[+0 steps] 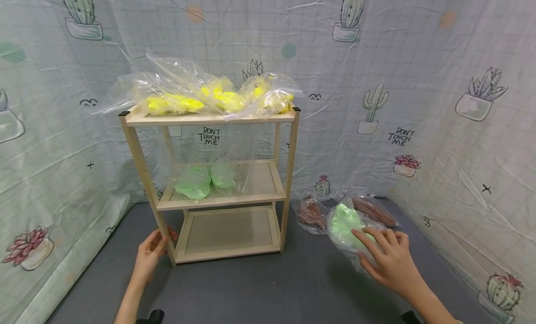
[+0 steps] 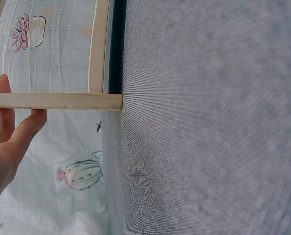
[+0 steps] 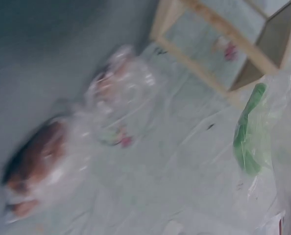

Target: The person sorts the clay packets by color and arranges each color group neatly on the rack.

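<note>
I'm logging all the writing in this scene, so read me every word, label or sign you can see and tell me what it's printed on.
"DON'T TOUCH ME" on the backdrop cloth, seen through the wooden shelf under its top board.
"DON'T TOUCH ME" again on the same cloth, right of the shelf beside a cactus drawing.
"ME", cut off at the frame edge, on the cloth in the left wrist view.
No readable print shows on the bagged items; the right wrist view is too blurred to tell.

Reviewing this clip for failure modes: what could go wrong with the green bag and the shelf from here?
1. The right hand rests flat on the green bag, fingers not wrapped; slick plastic could slip when lifted.
2. The middle shelf already holds green bags; another might crowd them.
3. Only the left hand steadies the light wooden rack; a bump could tip the yellow bags.
</note>
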A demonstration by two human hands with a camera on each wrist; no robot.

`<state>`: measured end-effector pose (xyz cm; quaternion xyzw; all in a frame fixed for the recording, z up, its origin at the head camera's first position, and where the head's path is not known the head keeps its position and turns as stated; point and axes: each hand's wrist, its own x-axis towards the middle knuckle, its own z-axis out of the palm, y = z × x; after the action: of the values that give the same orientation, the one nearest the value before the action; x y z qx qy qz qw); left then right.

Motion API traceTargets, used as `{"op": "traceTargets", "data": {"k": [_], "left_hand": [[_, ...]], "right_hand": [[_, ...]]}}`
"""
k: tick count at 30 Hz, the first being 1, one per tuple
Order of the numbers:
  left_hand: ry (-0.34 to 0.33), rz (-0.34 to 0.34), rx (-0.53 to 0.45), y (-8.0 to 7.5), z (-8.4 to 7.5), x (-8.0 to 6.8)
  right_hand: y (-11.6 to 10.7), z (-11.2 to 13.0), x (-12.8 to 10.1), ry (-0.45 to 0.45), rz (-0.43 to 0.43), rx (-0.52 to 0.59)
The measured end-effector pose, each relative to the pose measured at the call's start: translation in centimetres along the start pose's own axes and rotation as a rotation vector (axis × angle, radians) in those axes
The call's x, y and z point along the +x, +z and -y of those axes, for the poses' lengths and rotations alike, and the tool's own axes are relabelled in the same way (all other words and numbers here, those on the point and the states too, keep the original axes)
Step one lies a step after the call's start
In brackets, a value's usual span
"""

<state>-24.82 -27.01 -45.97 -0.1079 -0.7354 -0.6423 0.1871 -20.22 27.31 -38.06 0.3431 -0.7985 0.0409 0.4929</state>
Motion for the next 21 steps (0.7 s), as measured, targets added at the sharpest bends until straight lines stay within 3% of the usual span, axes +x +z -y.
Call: {"op": "traceTargets", "data": {"k": [12, 21], "left_hand": [[0.023, 0.008, -0.045, 0.2, 0.1, 0.0], [0.045, 0.013, -0.083, 0.2, -0.2, 0.0]], "right_hand": [[-0.1, 2.8, 4.6, -0.025, -0.082, 0.066], [0.0, 4.8, 8.3, -0.044, -0.205, 0.112]]}}
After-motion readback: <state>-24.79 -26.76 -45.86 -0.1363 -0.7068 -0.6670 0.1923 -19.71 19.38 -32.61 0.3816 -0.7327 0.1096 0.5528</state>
